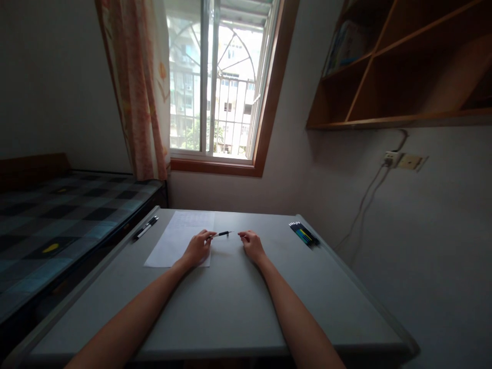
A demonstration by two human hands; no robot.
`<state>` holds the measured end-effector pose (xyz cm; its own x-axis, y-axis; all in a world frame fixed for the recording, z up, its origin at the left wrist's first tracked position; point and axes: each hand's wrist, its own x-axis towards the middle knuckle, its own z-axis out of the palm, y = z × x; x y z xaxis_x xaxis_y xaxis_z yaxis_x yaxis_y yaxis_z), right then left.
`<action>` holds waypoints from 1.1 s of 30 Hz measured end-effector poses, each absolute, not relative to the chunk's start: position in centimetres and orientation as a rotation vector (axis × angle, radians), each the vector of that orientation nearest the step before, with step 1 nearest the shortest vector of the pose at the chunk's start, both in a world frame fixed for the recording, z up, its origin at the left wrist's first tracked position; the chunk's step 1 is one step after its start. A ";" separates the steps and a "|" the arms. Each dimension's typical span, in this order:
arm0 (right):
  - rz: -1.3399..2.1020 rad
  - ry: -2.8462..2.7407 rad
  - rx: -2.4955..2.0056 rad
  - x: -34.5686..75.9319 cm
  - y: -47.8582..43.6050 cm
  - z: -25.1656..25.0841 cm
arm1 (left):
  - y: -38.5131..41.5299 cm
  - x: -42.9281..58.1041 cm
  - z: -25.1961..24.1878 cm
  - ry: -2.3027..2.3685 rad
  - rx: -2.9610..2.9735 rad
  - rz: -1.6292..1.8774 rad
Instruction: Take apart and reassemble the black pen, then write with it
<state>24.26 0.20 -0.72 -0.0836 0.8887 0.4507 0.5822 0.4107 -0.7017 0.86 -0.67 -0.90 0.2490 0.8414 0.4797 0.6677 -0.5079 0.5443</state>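
Observation:
My left hand (198,248) rests on the grey table (230,307) over the lower right corner of a white sheet of paper (175,243). Its fingers are closed round a black pen (222,234) that points right, just above the tabletop. My right hand (251,244) lies a short way right of the pen's tip with its fingers pinched together; whether anything small sits in them is too fine to see. The two hands do not touch.
Two pens (145,227) lie at the table's left edge. A pack of pens (304,234) sits near the right edge. A bed with a checked cover (57,215) stands left, a window (215,82) behind, and wooden shelves (400,66) upper right.

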 end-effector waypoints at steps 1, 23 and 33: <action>0.464 -1.726 -1.265 24.3 0.3 -0.7 | -0.7 0.9 -0.9 1.422 2.288 1.105; 1.219 -0.922 -0.802 23.2 -0.3 0.8 | -1.6 1.7 -0.1 1.343 2.430 1.109; 1.271 -0.916 -0.809 22.9 -0.6 0.8 | -1.4 1.6 -0.5 1.337 2.445 1.096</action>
<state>22.92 -0.58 0.80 0.0593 0.9915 0.1158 -0.4241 0.1301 -0.8962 1.60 -1.39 -0.51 0.3368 0.7791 0.5288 0.6717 -0.5924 0.4450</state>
